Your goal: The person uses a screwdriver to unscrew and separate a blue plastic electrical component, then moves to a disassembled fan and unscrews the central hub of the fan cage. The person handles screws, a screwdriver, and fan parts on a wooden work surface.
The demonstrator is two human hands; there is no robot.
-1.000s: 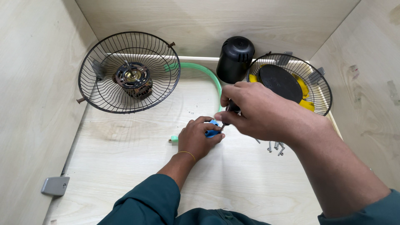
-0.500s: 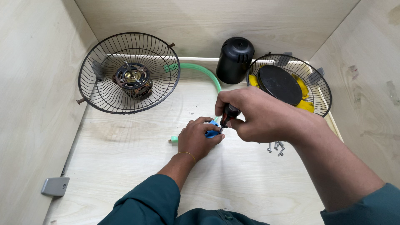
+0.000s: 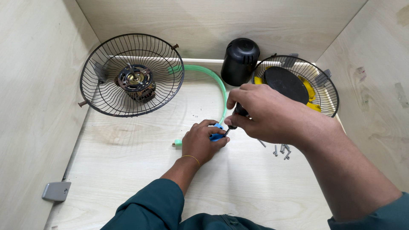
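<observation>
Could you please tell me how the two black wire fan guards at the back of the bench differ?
The left guard holds a bare motor with exposed windings; the right guard holds a black disc over yellow blades. The left guard leans more upright, its open side facing the camera, while the right guard lies flatter. Both are round, black wire cages, and neither is touched by the left hand or right hand.

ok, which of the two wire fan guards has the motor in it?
The left black wire guard, with the copper-wound motor at its centre; the right guard holds a black disc over yellow blades.
</observation>
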